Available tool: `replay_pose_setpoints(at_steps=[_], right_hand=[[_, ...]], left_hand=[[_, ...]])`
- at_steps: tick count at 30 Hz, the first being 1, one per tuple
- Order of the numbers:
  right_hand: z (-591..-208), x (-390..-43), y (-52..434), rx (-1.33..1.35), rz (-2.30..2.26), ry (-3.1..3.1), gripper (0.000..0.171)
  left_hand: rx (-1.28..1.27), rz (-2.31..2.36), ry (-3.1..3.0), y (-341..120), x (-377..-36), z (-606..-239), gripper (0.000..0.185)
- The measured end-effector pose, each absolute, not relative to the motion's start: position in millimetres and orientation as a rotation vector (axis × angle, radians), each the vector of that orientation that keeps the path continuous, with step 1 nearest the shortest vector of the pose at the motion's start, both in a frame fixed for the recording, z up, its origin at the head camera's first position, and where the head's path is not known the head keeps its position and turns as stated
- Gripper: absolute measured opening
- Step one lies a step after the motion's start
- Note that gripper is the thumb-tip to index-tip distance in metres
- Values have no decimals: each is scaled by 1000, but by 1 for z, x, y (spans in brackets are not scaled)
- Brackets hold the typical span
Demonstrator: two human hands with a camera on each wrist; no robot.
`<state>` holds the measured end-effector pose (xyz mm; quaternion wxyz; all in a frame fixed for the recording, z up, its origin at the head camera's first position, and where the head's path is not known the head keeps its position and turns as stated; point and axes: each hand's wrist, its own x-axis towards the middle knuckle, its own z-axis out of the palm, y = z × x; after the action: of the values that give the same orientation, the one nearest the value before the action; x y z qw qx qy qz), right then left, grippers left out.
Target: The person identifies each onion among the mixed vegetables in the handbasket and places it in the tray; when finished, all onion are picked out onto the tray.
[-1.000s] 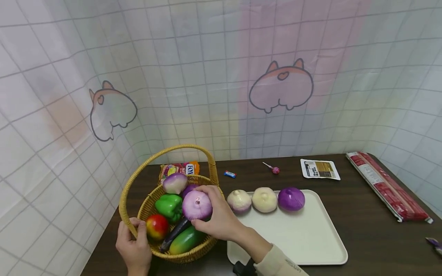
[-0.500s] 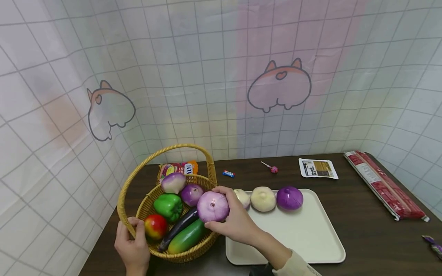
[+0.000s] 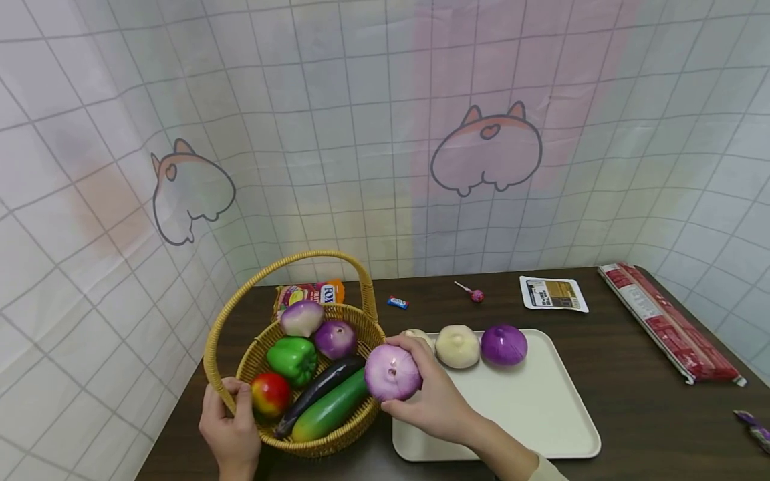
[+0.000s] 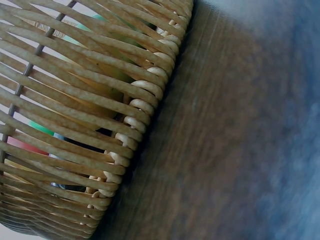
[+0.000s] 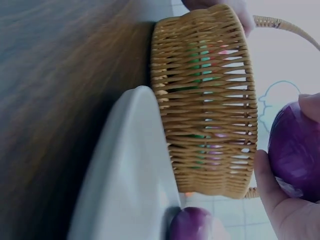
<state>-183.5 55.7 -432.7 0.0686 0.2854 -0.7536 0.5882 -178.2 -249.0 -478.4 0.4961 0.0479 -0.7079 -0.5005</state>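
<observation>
The pale purple onion [image 3: 393, 372] sits in the right hand [image 3: 434, 399], whose fingers and thumb curl round it from the right and from below. It is held above the gap between the wicker basket [image 3: 253, 361] and the cream tray [image 3: 529, 414], just clear of the basket's rim at its 3 o'clock side. In the right wrist view the same onion [image 5: 296, 151] shows as a dark purple round against the fingers [image 5: 270, 187], with the basket wall [image 5: 206, 100] beside it and the tray edge [image 5: 130, 165] below.

The left hand [image 3: 230, 427] grips the basket's handle [image 3: 224, 314] where it meets the rim, at the basket's 8 o'clock; its fingers wrap round the cane. The left wrist view shows only the woven wall [image 4: 90, 115] and the dark table [image 4: 225, 150].

Inside the basket lie a green pepper [image 3: 293, 359], a red apple [image 3: 269, 394], a dark aubergine [image 3: 319, 385], a green mango [image 3: 331, 413], a second purple onion [image 3: 335, 338] and a white-and-purple turnip [image 3: 302, 317].

On the tray, toward its 11 o'clock corner, stand a row: a whitish onion [image 3: 419, 336] partly hidden behind the right hand, a cream onion [image 3: 458, 346] and a deep purple onion [image 3: 504, 345].

Beyond, toward 12 o'clock on the table, lie a snack packet [image 3: 309, 292], a small wrapped sweet [image 3: 398, 302], a lollipop [image 3: 472, 292] and a flat sachet [image 3: 553, 293]. A long red packet [image 3: 668, 324] lies at 2 o'clock.
</observation>
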Motion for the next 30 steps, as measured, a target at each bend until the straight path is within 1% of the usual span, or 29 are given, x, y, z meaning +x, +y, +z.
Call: replay_pose_setpoints(at_steps=[12,20,30], right_hand=[[-452,-167,83,880,1733,-2307,80],[-473,-168,96,789,1786,-2384,82],[-486,-175,104,639,1822,-2469,80]], left_hand=[[88,-1232,-1704,-249,-178,-476,8],[116,-1252,-1713,-250,-178,-479,8],[75,-1255,-1691,-249,-177,-476,7]])
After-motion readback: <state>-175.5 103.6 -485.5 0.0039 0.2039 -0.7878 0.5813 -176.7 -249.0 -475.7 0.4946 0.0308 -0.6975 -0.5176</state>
